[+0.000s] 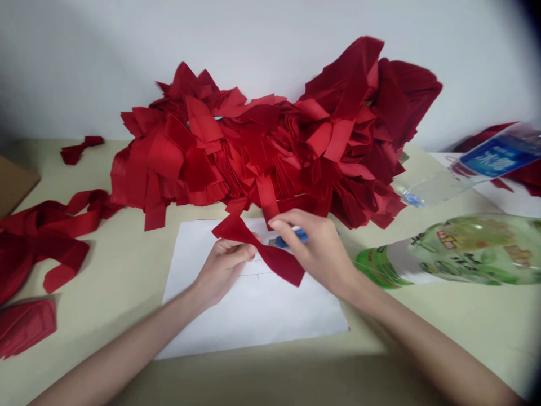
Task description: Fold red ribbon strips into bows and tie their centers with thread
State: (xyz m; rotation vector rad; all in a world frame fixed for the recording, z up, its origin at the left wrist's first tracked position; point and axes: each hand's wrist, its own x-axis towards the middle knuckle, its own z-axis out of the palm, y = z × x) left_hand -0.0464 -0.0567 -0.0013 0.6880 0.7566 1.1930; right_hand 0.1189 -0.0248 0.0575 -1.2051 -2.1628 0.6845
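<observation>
Bare forearms slanted inward, left hand pinching bow-shaped red cloth, right hand gripping a blue cutter; slipping risked cuts.

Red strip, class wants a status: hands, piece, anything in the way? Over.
Left hand pinching red strip near its narrow middle. Right hand holding blue tool beside it. Green bottle lying to the right, not between hands.

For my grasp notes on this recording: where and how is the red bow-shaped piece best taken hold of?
Probably at its narrow waist, with a light pinch coming from the left. The red bow-shaped piece narrows there and flares into wide ends. The left hand pinches it near the waist, while the right hand, holding a blue cutter, takes up the right side.
</observation>
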